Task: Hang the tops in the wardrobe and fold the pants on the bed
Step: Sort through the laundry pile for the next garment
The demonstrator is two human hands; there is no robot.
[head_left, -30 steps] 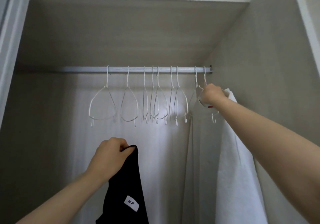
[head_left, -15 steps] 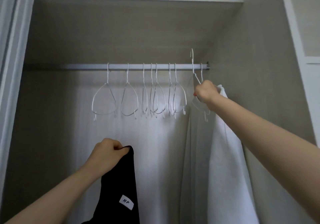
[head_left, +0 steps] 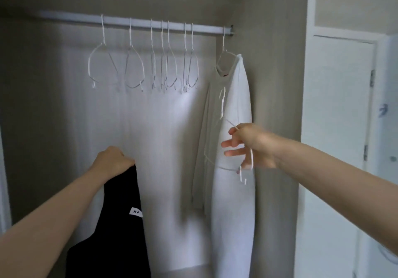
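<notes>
My left hand (head_left: 113, 159) grips the top of a black top (head_left: 120, 224), which hangs down with a small white label on it. My right hand (head_left: 247, 146) holds a white wire hanger (head_left: 224, 122) off the rail, in front of a white top (head_left: 232, 148) that hangs on its own hanger at the rail's right end. The grey rail (head_left: 71, 18) runs across the wardrobe near the top.
Several empty white wire hangers (head_left: 150, 62) hang along the middle of the rail. The wardrobe's right side wall (head_left: 275, 84) stands close behind the white top. A white door (head_left: 338, 127) is further right.
My right hand lifted one wire hanger off the rail and brought it down and toward me. The view tilted lower. My left hand kept its grip on the black top.
</notes>
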